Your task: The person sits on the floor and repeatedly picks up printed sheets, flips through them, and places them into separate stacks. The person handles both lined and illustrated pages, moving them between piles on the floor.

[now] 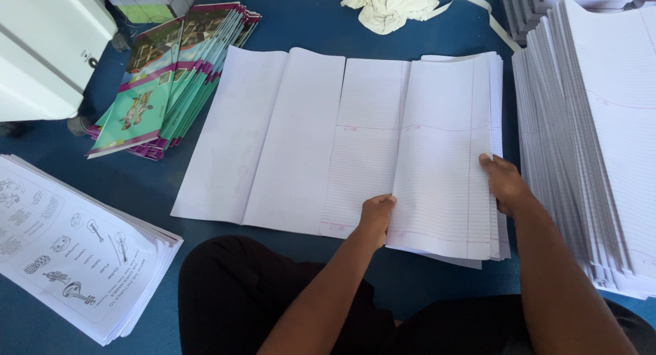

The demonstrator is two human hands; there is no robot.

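Head view. The person sits at a blue bench, dark-clothed lap at the near edge, both bare arms reaching forward.

The left hand is closed on the near left edge of the top ruled sheet, thumb on top and fingers curled under the paper. The right hand lies on the right edge of the same sheet, fingers bent around the side of the pile; it grips the edge loosely, and how many sheets it takes cannot be told.

The ruled sheet tops a small pile of ruled sheets lying right of centre on the bench, directly ahead of the person. It is white, lined, with a pink margin line and a faint crease down its length.

Just left of it, partly under its edge, lies a large blank white sheet, folded lengthwise and spread flat.

At the far right stands a tall fanned stack of ruled paper, close beside the right hand but apart from it.

At the far left lies a fanned pile of green and purple printed covers. At the near left, a stack of white printed pages with line drawings overhangs the view's edge.

At the far edge, centre, rests a crumpled pale cloth. A white machine casing occupies the far left corner.
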